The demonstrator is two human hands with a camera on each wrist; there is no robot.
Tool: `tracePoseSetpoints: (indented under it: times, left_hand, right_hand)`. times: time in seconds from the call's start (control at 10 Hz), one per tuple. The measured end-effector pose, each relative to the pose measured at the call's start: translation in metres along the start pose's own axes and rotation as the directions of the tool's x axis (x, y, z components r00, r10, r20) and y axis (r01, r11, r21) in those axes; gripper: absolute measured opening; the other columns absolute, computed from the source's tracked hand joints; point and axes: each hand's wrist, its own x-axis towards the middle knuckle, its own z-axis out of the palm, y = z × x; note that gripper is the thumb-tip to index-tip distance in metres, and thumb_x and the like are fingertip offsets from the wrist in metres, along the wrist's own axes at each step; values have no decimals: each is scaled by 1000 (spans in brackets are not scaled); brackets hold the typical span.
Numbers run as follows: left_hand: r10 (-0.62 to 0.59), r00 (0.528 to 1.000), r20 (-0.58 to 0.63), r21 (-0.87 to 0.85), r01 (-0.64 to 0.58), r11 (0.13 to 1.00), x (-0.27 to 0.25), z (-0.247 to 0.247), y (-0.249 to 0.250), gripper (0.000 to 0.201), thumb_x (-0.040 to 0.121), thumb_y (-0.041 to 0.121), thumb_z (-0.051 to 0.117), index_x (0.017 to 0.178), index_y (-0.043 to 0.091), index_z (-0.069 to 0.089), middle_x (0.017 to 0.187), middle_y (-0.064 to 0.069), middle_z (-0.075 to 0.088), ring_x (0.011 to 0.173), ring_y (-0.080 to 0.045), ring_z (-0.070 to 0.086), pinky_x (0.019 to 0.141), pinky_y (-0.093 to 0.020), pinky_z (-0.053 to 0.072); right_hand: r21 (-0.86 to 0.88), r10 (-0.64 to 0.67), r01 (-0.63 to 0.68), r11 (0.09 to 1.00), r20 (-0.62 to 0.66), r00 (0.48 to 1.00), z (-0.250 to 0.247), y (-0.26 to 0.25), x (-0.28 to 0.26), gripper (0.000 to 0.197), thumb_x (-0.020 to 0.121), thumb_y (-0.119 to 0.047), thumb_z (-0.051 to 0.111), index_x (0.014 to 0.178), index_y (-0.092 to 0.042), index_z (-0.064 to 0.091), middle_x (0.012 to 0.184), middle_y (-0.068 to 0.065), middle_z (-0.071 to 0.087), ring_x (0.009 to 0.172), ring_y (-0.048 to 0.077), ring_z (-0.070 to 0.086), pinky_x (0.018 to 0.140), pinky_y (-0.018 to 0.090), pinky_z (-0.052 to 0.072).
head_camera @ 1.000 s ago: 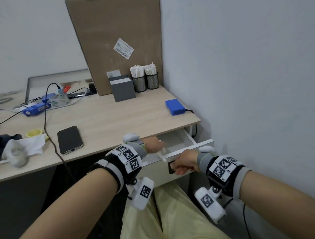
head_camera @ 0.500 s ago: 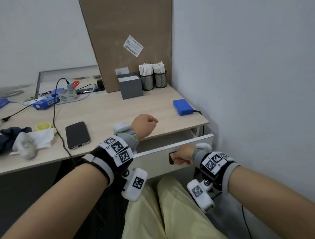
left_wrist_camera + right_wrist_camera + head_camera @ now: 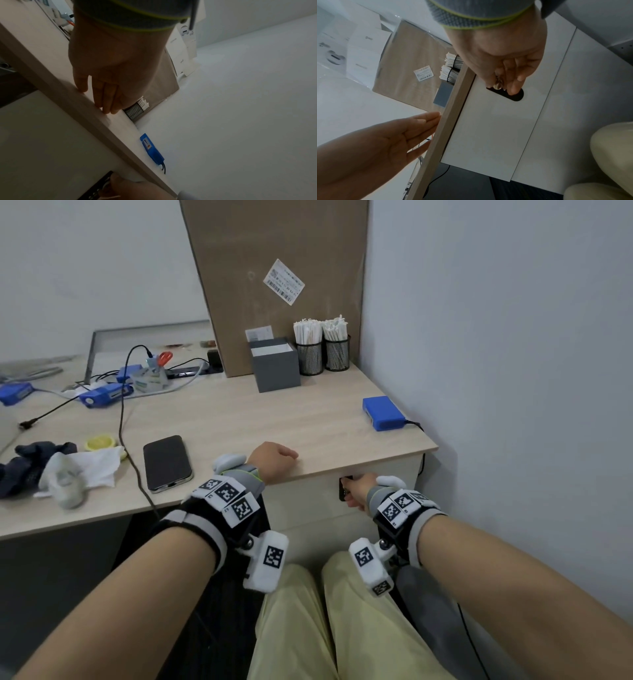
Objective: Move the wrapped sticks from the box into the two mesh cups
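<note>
Two black mesh cups [image 3: 310, 359] [image 3: 337, 356] stand at the desk's back right corner, each packed with white wrapped sticks [image 3: 307, 332]. The grey box [image 3: 275, 366] sits just left of them, its inside hidden from here. My left hand [image 3: 275, 455] rests on the desk's front edge with straight fingers [image 3: 106, 100] and holds nothing. My right hand [image 3: 354, 491] is at the white drawer front [image 3: 491, 128], with its fingers [image 3: 513, 88] hooked into the dark handle slot [image 3: 516, 96]. The drawer is closed flush under the desktop.
A blue device [image 3: 383, 413] with a cable lies near the desk's right edge by the wall. A phone [image 3: 166, 462], cloths, cables and blue gadgets lie to the left. A tall cardboard panel [image 3: 274, 268] leans behind the box. My knees are under the drawer.
The drawer went from open to fully closed, with my right hand on its handle. My left hand came out of the drawer and settled on the desk edge.
</note>
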Motion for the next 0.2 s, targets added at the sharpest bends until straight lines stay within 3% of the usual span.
tracePoseSetpoints:
  times: [0.1, 0.2]
  left_hand:
    - [5, 1000, 3, -7, -5, 1000, 3, 2, 0, 33, 90, 8, 48, 114, 14, 69, 128, -6, 62, 118, -24, 56, 92, -24, 42]
    - [-9, 998, -57, -9, 9, 1000, 3, 6, 5, 32, 91, 6, 48, 116, 10, 69, 128, -8, 63, 118, -26, 56, 84, -24, 44]
  right_hand:
    - [-46, 63, -63, 997, 13, 998, -2, -3, -4, 34, 99, -29, 44, 111, 2, 55, 98, 18, 66, 57, 16, 54, 46, 23, 37]
    - [-126, 80, -75, 989, 33, 996, -9, -8, -11, 27, 96, -25, 49, 94, 1, 54, 77, 13, 61, 59, 19, 56, 52, 26, 44]
